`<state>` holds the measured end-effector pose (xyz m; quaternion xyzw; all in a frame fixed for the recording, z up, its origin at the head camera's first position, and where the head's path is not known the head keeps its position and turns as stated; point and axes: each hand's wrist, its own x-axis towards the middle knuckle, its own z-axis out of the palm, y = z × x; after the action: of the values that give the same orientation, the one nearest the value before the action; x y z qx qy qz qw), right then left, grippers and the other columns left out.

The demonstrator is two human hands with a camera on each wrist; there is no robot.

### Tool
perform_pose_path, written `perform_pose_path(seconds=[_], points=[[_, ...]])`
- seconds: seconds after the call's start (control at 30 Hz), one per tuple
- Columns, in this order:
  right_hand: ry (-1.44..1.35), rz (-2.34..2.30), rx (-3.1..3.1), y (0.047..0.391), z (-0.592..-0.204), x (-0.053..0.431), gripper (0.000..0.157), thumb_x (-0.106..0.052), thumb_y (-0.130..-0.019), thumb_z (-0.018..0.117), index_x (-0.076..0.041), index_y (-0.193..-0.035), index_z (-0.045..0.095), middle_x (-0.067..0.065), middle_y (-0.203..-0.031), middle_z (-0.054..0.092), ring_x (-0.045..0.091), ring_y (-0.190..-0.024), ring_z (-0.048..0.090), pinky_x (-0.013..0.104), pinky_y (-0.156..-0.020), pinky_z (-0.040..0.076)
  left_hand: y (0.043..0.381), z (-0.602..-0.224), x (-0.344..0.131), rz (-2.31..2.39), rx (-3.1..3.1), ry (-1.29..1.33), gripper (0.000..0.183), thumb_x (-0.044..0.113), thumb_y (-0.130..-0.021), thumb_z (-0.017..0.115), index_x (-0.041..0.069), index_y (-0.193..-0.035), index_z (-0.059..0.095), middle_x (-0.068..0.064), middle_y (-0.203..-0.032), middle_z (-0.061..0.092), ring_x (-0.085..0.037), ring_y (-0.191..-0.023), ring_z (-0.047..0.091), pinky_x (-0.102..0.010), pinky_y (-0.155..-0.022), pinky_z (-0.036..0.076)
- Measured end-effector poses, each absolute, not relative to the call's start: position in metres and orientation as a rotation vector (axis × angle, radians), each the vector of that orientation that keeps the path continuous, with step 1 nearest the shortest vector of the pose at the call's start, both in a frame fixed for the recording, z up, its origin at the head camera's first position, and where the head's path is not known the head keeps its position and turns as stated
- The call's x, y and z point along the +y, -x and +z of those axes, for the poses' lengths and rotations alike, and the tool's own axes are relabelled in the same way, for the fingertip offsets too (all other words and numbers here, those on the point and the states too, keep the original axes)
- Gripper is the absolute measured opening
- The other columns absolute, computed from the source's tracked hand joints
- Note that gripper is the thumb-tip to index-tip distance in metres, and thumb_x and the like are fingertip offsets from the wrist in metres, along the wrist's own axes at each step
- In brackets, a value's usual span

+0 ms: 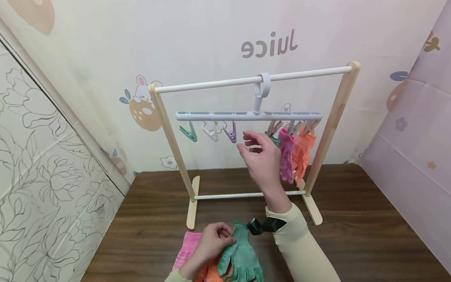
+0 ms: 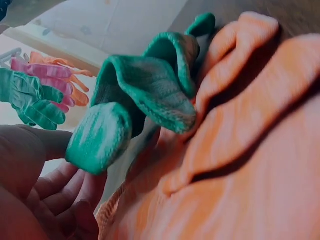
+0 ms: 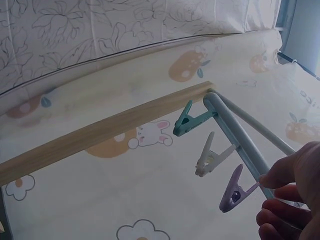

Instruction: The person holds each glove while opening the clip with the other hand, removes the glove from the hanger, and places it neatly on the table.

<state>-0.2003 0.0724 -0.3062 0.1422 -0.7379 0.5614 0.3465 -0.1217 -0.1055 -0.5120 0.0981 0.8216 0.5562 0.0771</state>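
My left hand (image 1: pixel 214 241) pinches the edge of a green glove (image 1: pixel 243 252) low over the table, its fingers pointing toward me. In the left wrist view, thumb and fingertips grip that green glove (image 2: pixel 100 137) above an orange glove (image 2: pixel 240 165). A pink glove (image 1: pixel 187 246) lies beneath the left hand. My right hand (image 1: pixel 263 162) is raised below the hanger bar (image 1: pixel 218 116), fingers apart and gently bent, holding nothing. Its fingertips are just right of a purple clip (image 1: pixel 231 135). White (image 1: pixel 210 133) and teal (image 1: pixel 189 133) clips hang farther left.
A wooden drying rack (image 1: pixel 332 125) with a white top rail (image 1: pixel 310 74) carries the hanger. On its right side hang pink (image 1: pixel 287 154), orange (image 1: pixel 303 152) and green gloves, pinned by clips. A patterned curtain (image 1: pixel 197 43) stands behind the brown table (image 1: pixel 352 219).
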Motion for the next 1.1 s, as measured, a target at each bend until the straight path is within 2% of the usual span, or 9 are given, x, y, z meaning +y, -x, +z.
perform_pose_path(seconds=[0.27,0.4,0.73,0.93,1.1], points=[[-0.412,1.422,-1.925,0.198,-0.311,0.082,0.026,-0.008,-0.086,0.078,-0.004,-0.111,0.073,0.007,-0.104,0.07,0.02,-0.089,0.066,0.042,-0.077,0.056,0.125,-0.514,-0.109,1.55,2.554,-0.373,0.017,0.014,-0.078,0.083,0.011,-0.083,0.067,0.01,-0.071,0.064,-0.004,-0.062,0.058,-0.023,-0.058,0.049],[-0.42,1.395,-1.934,0.194,-0.318,0.086,0.025,-0.008,-0.086,0.078,-0.004,-0.11,0.073,0.007,-0.104,0.07,0.021,-0.09,0.066,0.04,-0.077,0.057,0.124,-0.515,-0.11,1.468,2.665,-0.391,0.019,0.016,-0.076,0.084,0.013,-0.083,0.067,0.013,-0.07,0.061,-0.001,-0.061,0.055,-0.022,-0.058,0.047],[-0.349,1.341,-1.887,0.19,-0.34,0.103,0.023,-0.001,-0.084,0.077,-0.004,-0.106,0.074,0.006,-0.098,0.07,0.017,-0.086,0.065,0.02,-0.075,0.053,0.118,-0.514,-0.11,1.44,2.793,-0.354,0.021,0.013,-0.074,0.083,0.016,-0.083,0.065,0.014,-0.067,0.058,0.001,-0.058,0.052,-0.021,-0.055,0.045],[-0.258,1.318,-1.797,0.189,-0.349,0.112,0.018,-0.001,-0.084,0.077,-0.004,-0.102,0.076,0.007,-0.094,0.07,0.016,-0.084,0.063,0.016,-0.073,0.051,0.121,-0.51,-0.112,1.481,2.84,-0.318,0.013,0.015,-0.081,0.078,0.019,-0.082,0.066,0.013,-0.069,0.059,-0.001,-0.059,0.054,-0.022,-0.055,0.046],[-0.185,1.314,-1.776,0.191,-0.356,0.12,0.02,-0.001,-0.084,0.077,-0.003,-0.104,0.075,0.009,-0.096,0.07,0.02,-0.084,0.063,0.016,-0.074,0.051,0.123,-0.508,-0.114,1.525,2.834,-0.278,0.012,0.018,-0.086,0.077,0.021,-0.081,0.065,0.012,-0.068,0.059,-0.003,-0.06,0.055,-0.023,-0.055,0.047]])
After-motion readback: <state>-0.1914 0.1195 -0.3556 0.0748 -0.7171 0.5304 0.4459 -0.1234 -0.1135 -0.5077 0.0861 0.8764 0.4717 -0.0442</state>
